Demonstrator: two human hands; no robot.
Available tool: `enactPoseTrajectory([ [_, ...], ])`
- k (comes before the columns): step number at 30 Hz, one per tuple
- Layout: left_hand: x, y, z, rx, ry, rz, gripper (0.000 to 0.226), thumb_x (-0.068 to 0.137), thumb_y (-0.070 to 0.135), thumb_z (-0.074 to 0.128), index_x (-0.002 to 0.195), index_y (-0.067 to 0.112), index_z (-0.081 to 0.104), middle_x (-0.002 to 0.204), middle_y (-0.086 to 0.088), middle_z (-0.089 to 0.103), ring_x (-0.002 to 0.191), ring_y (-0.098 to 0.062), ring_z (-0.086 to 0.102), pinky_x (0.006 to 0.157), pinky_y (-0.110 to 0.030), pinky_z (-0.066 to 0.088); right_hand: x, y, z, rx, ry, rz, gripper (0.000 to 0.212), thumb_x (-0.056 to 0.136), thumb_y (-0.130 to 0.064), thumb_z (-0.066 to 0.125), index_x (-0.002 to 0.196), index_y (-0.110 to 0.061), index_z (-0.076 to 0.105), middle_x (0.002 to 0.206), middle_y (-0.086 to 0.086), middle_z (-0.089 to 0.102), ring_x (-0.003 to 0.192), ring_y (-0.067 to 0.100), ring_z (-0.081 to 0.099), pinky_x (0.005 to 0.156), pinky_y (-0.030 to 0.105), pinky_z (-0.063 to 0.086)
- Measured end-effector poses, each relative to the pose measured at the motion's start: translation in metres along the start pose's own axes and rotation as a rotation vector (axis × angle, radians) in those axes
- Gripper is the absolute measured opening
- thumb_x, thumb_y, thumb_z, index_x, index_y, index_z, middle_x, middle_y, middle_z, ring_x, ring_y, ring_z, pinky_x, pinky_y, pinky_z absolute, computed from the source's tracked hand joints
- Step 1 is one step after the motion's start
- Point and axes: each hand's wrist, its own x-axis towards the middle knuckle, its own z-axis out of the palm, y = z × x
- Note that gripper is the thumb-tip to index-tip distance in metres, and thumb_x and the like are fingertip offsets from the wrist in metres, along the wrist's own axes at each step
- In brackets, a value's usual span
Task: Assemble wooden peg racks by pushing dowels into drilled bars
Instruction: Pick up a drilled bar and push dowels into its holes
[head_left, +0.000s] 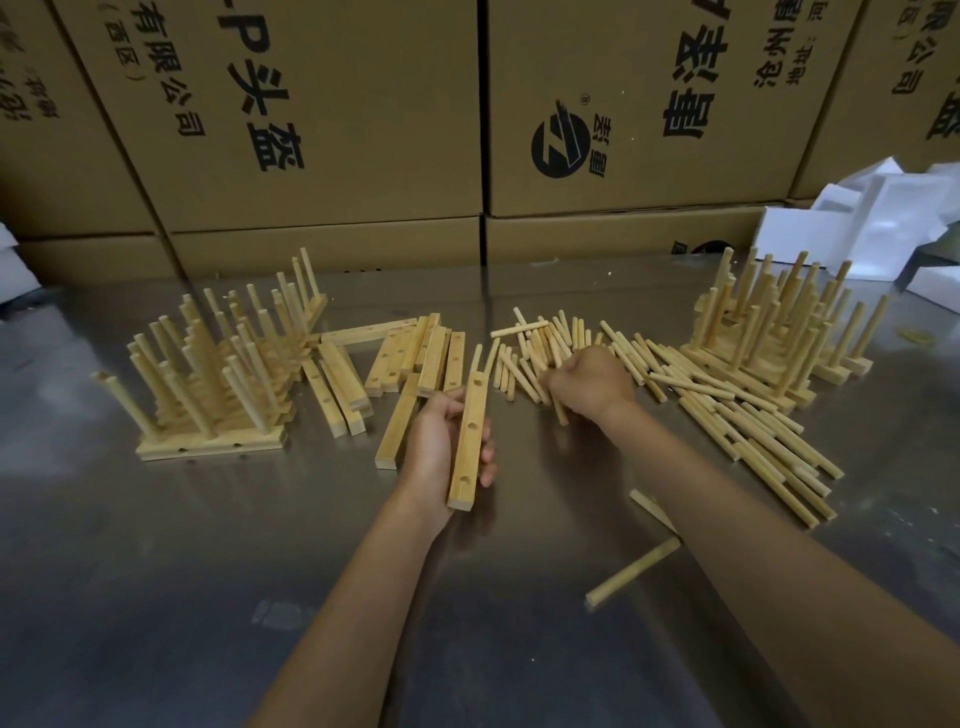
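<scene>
a: head cam, looking down at a shiny metal table (156, 597). left hand (441, 447) has its fingers and thumb wrapped round a drilled bar (470, 441), held just above the table near the middle. 2 empty holes show on its face, and 2 dowels (483, 358) stick out of its far end.

b: and the other hand?

a: right hand (589, 382) is just right of that bar, knuckles up, fingers curled down into the loose dowel pile (550, 343). a dowel end pokes out under it so it looks like it's pinching 1, but how many i can't tell.

b: where's the rest of the stock?

a: spare bars (415, 353) lie in a heap just left of the held bar, touching each other. further left of it is a stack of finished racks (218, 374), pegs pointing up. another rack stack (779, 327) sits well right of the bar, with more dowels (753, 431) fanned out in front of it. 1 stray dowel (631, 571) lies nearer the camera than the bar, by the right forearm.

b: background?

a: cardboard boxes (322, 114) with printed text behind the table, white foam pieces (857, 228) far right.
</scene>
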Motion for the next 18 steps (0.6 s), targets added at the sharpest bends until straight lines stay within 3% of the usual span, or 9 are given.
enactPoseTrajectory([
  [2,0.000,0.000,0.000,0.033,-0.014,0.001,0.034,0.101,0.019,0.029,0.118,0.015,0.059,0.062,-0.007,0.049,0.041,-0.015,0.041,0.034,-0.019,0.032,-0.015,0.005,-0.009,0.088,0.037,-0.056,0.020,0.091,-0.021,0.061,0.073,-0.015,0.058,0.075,0.003,0.065,0.086,0.025,0.066,0.077,0.031,0.051],
  [4,0.001,0.000,0.000,0.084,-0.031,-0.018,0.031,0.106,0.031,0.036,0.119,0.015,0.059,0.065,-0.004,0.051,0.040,-0.013,0.040,0.033,-0.018,0.031,-0.037,0.007,-0.020,0.204,-0.027,-0.152,0.006,0.093,-0.016,0.058,0.087,-0.017,0.056,0.083,0.006,0.070,0.089,0.025,0.066,0.081,0.035,0.052],
  [8,0.000,0.000,-0.001,0.172,-0.052,-0.013,0.033,0.105,0.039,0.047,0.132,0.023,0.060,0.067,-0.001,0.053,0.042,-0.012,0.042,0.034,-0.020,0.033,-0.078,0.010,-0.032,0.269,-0.118,-0.345,0.021,0.097,-0.010,0.053,0.108,-0.026,0.062,0.082,0.001,0.068,0.080,0.021,0.065,0.070,0.033,0.050],
  [10,-0.003,0.000,0.000,0.231,-0.078,0.000,0.030,0.104,0.039,0.051,0.131,0.034,0.063,0.068,-0.002,0.055,0.043,-0.013,0.043,0.036,-0.021,0.035,-0.093,0.015,-0.029,0.246,-0.076,-0.394,0.030,0.098,-0.008,0.051,0.118,-0.026,0.065,0.081,-0.005,0.064,0.068,0.008,0.059,0.059,0.023,0.045],
  [12,-0.006,0.000,0.002,0.288,-0.073,0.012,0.028,0.102,0.040,0.055,0.128,0.041,0.065,0.069,-0.002,0.057,0.045,-0.014,0.044,0.039,-0.023,0.037,-0.100,0.019,-0.024,0.207,-0.036,-0.433,0.034,0.098,-0.007,0.050,0.122,-0.026,0.065,0.087,-0.010,0.065,0.068,0.000,0.059,0.052,0.012,0.040],
  [15,-0.010,0.000,0.006,0.315,-0.076,0.033,0.027,0.102,0.040,0.055,0.126,0.043,0.065,0.072,-0.003,0.060,0.046,-0.015,0.046,0.041,-0.024,0.038,-0.101,0.022,-0.026,0.208,0.030,-0.480,0.035,0.096,-0.008,0.049,0.123,-0.022,0.067,0.096,-0.013,0.065,0.071,-0.007,0.057,0.057,0.008,0.040],
  [16,-0.011,0.000,0.007,0.347,-0.087,0.056,0.027,0.102,0.041,0.054,0.127,0.044,0.065,0.074,-0.003,0.061,0.047,-0.015,0.046,0.043,-0.024,0.038,-0.101,0.022,-0.027,0.192,0.053,-0.497,0.034,0.096,-0.009,0.051,0.122,-0.022,0.067,0.100,-0.012,0.066,0.076,-0.005,0.059,0.061,0.010,0.042],
  [18,-0.014,0.001,0.007,0.452,-0.120,0.118,0.027,0.103,0.042,0.052,0.127,0.048,0.063,0.081,-0.003,0.064,0.050,-0.015,0.046,0.046,-0.025,0.038,-0.102,0.022,-0.028,0.127,0.107,-0.541,0.031,0.095,-0.013,0.054,0.120,-0.023,0.069,0.101,-0.007,0.067,0.083,0.005,0.063,0.072,0.028,0.053],
])
